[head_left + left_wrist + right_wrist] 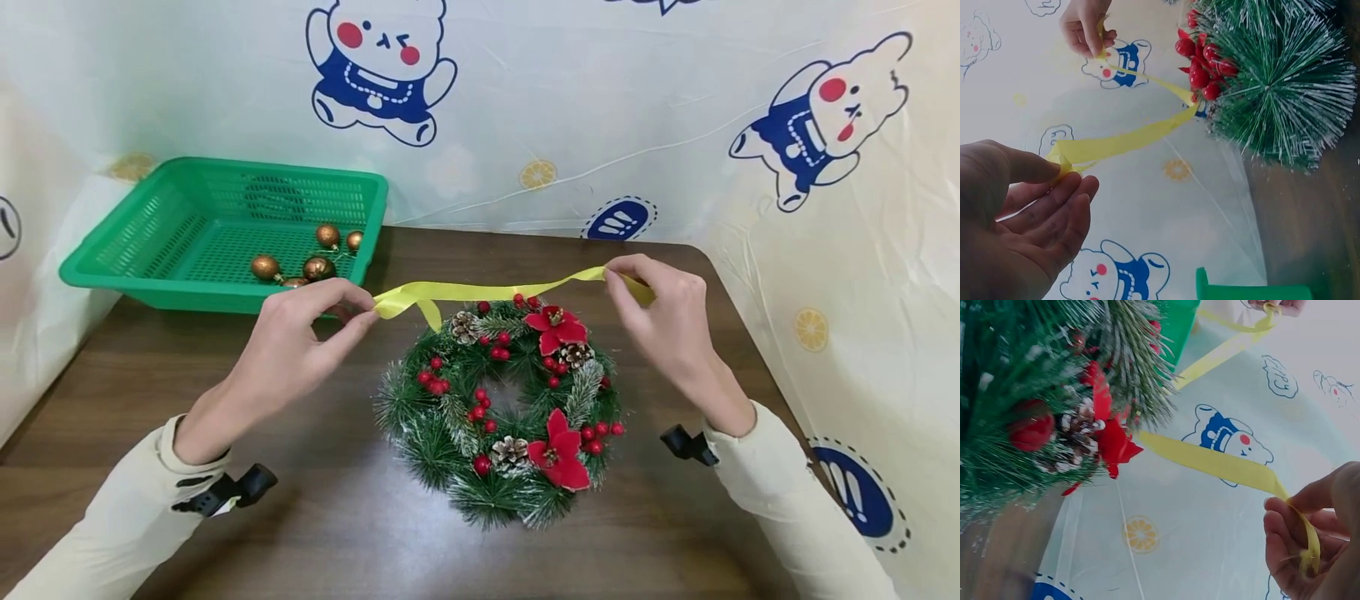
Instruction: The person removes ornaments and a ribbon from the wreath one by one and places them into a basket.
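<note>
A yellow ribbon [472,292] stretches between both hands at the far edge of a green wreath [427,442]. My left hand [300,342] pinches it between thumb and fingers, with a short tail hanging down beside the grip. On the other side, my right hand [663,312] pinches the ribbon, and its loose end lies across the palm in the right wrist view [1310,544]. The wreath lies on the table, dressed with red flowers [558,450], pine cones [511,452] and red berries [592,437]. In both wrist views the ribbon's middle passes behind the wreath.
A green plastic basket [217,296] stands at the back left, holding several bronze ball ornaments [318,268]. The brown wooden table [315,517] meets a pale sheet [510,100] printed with cartoon bears at its back and sides.
</note>
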Available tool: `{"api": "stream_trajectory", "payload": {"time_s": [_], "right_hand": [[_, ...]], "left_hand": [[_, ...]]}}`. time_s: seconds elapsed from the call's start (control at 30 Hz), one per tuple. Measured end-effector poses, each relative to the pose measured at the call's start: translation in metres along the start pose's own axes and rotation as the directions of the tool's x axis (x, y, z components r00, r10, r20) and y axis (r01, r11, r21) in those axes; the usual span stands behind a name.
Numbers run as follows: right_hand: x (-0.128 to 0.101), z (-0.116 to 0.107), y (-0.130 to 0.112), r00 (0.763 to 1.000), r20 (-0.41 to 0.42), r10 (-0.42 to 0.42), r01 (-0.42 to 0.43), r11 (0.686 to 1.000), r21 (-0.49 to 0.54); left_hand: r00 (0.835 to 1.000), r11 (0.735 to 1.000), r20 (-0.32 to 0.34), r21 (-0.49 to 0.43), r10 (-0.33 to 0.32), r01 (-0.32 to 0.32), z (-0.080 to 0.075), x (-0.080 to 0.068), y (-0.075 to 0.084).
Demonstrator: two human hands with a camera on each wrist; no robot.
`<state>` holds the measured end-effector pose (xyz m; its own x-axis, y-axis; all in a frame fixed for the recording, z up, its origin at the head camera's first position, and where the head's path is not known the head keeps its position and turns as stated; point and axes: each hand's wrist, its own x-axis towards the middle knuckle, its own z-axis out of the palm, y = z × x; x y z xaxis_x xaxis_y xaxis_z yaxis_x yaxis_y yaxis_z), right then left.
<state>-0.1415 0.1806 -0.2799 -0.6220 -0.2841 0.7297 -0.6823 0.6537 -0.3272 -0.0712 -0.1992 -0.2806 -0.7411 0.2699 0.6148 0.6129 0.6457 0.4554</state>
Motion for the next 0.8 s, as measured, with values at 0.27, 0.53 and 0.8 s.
{"api": "stream_trajectory", "payload": {"time_s": [0.27,0.53,0.8], "right_hand": [[0.019,0.002,0.005,0.992,-0.122,0.023,-0.020,1.000,0.022],[0.036,0.007,0.007,0.991,-0.124,0.055,-0.047,0.997,0.062],[0.057,0.027,0.001,0.998,-0.061,-0.016,0.020,0.997,0.077]], "left_hand": [[0.995,0.999,-0.091,0.017,-0.030,0.031,-0.008,0.005,-0.007],[0.989,0.995,-0.115,0.033,-0.095,0.099,-0.017,0.007,-0.020],[0.979,0.987,-0.131,0.030,-0.153,0.158,-0.026,0.007,-0.033]]}}
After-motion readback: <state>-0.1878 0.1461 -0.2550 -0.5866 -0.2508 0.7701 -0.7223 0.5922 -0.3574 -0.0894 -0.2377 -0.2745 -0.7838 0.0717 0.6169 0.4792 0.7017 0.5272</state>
